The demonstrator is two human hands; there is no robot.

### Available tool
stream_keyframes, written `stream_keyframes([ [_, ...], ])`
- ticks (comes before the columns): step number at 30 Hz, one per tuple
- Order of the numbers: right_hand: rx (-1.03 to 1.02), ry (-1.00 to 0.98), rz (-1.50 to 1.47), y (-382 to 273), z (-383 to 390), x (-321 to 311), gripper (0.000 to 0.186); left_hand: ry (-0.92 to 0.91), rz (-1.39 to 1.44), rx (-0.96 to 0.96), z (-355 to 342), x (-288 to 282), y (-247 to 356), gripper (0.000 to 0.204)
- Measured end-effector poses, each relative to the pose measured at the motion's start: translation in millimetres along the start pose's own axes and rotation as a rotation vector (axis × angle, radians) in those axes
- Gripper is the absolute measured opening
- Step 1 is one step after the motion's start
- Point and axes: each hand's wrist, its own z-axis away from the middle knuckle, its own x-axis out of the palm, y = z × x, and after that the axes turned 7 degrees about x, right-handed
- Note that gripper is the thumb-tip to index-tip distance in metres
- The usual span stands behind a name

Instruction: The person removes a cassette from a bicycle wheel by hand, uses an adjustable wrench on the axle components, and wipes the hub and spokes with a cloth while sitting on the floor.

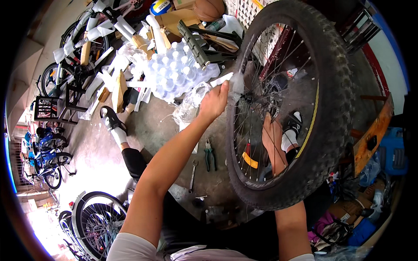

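Note:
A bicycle wheel [344, 100] with a knobby black tyre stands upright on the right, between my legs. My right hand [272, 129] is behind its spokes, gripping it near the hub beside the brake disc [273, 98]. To the left of the hub, my left hand [214, 102] is closed with the thumb on top. A white strip [222, 79] shows by its thumb, and a blurred translucent piece of plastic [237, 83] lies between hand and spokes. Whatever sits inside the fingers is hidden. An orange reflector [250, 160] is fixed among the spokes.
On the floor before me lie green-handled pliers [210, 154] and a wrench [193, 176]. Beyond are wrapped bottles [172, 71], crumpled plastic [187, 106] and cardboard [119, 89]. Bicycles stand leftward [98, 224]; a wooden stool [372, 139] and blue case [394, 152] stand right.

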Motion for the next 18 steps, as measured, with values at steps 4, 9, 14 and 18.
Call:
stream_keyframes([
  [4, 0.113, 0.03, 0.18, -5.7, 1.3, -0.2, 0.036, 0.347, -0.614, 0.941, 17.6, -0.1, -8.6, 0.043],
  [9, 0.112, -0.01, 0.129, -12.4, -0.1, -0.5, 0.046, 0.283, -0.783, 0.933, 12.0, 7.9, -6.5, 0.026],
  [14, 0.125, 0.008, 0.221, -13.6, 2.9, 5.8, 0.049, 0.34, -0.774, 0.737, -13.6, 4.1, -3.9, 0.035],
  [18, 0.115, 0.024, 0.142, -7.9, 2.5, 0.4, 0.049, 0.035, -0.177, 0.082, 1.4, 4.6, 23.8, 0.048],
])
